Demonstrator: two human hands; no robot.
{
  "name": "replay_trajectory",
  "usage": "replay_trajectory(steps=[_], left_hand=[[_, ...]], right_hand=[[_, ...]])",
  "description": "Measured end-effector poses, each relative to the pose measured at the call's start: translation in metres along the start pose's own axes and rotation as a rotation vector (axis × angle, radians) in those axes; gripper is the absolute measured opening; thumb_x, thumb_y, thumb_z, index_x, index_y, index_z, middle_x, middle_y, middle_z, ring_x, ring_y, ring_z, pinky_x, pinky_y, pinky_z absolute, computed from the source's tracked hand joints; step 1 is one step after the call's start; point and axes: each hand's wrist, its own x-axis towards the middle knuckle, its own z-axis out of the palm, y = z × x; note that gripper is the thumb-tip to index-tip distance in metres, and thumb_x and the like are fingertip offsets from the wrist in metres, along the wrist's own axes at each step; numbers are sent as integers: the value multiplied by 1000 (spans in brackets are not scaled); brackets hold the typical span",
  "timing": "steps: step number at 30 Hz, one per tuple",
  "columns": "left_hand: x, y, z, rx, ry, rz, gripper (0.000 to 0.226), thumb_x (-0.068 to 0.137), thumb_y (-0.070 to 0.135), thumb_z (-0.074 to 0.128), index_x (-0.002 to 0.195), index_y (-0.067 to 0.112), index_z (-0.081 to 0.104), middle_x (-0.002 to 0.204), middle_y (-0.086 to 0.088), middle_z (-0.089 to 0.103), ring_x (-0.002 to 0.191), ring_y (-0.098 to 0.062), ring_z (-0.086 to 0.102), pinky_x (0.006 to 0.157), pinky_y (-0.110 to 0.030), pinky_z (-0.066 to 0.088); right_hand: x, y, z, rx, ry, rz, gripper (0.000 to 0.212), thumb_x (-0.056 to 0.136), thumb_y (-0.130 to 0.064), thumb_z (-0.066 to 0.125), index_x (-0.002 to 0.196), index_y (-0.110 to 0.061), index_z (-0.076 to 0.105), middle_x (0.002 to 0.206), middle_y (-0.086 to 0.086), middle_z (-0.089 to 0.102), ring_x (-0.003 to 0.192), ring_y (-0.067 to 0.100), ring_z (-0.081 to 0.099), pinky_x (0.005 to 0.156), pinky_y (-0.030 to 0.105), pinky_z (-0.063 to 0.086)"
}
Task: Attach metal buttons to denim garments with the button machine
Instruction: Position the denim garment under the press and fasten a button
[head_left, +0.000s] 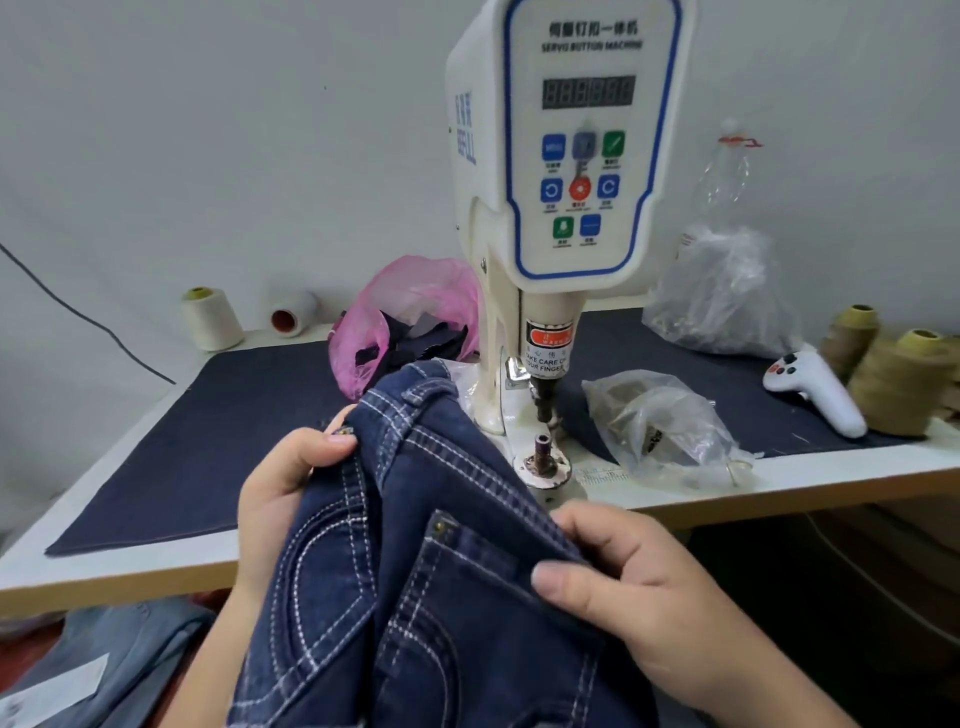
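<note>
- Head cam, left to right. Thread cones (212, 318) stand at the table's back-left edge, out of the work zone as I read it.
- Pink bag (410, 306) of dark scraps sits just left of the button machine (566, 156), near the jeans.
- Left hand (291, 483) pinches the jeans (441, 545) at the waistband edge, thumb on top; small metal piece at the fingertips, can't tell what.
- Jeans bunched between both hands, held up in front of the table, top edge just beside the machine's lower post (543, 457). Not on it yet.
- Right hand (623, 582) grips a fold by the pocket, thumb over cloth; I judge this keeps the waistband taut for feeding.
- Clear bag (660, 421), probably buttons, lies right of the post, within reach.
- White handheld controller (815, 387) and tan thread cones (893, 374) sit far right.
</note>
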Motion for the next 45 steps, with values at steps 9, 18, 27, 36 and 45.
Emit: replay_trajectory(steps=[9,18,27,36,45], left_hand=[[2,4,-37,585,137,43,32,50,1,68,72,21,58,73,-11,52,59,-21,53,54,-28,46],[-14,-14,-20,1264,228,347,46,54,58,76,93,37,63,87,17,64,80,-7,59,72,-16,46],[-36,-39,19,1349,-142,203,56,56,69,77,100,46,51,97,16,71,89,-9,67,84,-24,52],[-32,-46,12,919,-65,142,27,69,35,74,94,26,67,92,-24,71,87,-50,64,87,-66,48],[-10,-36,-9,1060,-99,90,54,66,67,71,114,46,63,121,13,66,119,-7,59,100,-29,46]], right_hand=[[5,-24,-11,453,63,-68,24,79,-20,67,95,-4,74,89,19,72,78,24,70,66,26,57],[17,-35,-4,203,45,-123,28,75,-22,54,62,1,48,62,16,39,61,25,39,58,33,37],[21,-48,-2,103,-20,-7,20,82,-21,62,76,-2,66,71,10,63,67,20,56,64,29,48],[13,-41,-10,121,-183,36,21,74,-13,74,94,-16,69,96,8,70,88,19,66,77,28,54],[6,-35,-13,347,-318,-71,25,69,5,64,88,-11,62,88,14,64,80,23,61,71,29,51]])
